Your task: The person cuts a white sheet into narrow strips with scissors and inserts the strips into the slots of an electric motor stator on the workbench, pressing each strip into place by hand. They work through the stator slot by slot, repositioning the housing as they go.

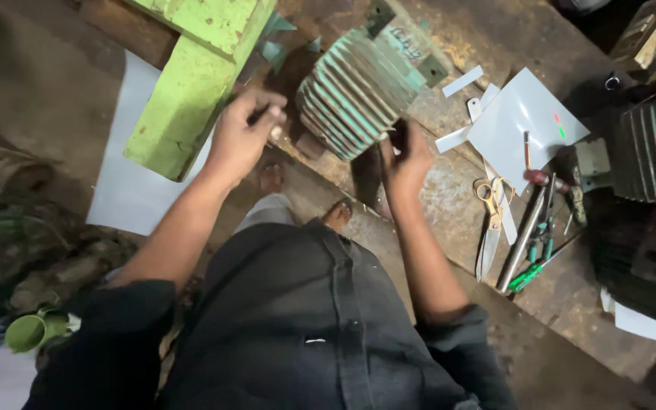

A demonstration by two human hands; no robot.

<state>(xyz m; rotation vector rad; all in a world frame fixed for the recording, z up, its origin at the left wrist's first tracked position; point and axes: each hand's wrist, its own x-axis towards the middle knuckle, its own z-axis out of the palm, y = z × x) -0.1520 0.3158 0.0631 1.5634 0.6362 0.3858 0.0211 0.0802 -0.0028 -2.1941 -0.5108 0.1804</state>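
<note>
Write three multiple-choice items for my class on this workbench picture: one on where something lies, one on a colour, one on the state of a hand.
1. Where do the scissors lie?
A. on the workbench, to the right of the right hand
B. on the floor beside the green cup
C. on top of the finned motor housing

2. What colour is the finned motor housing between the hands?
A. bright red
B. faded teal green
C. plain white

3. What is the left hand doing?
A. lying flat and open on the white sheet
B. resting in the person's lap
C. closed around a small tool at the housing's end

Answers: 1 A, the scissors rest on the bench past the right hand, beside the pliers. 2 B, its fins show worn teal paint. 3 C, the fingers curl about a small object by the housing.
</note>
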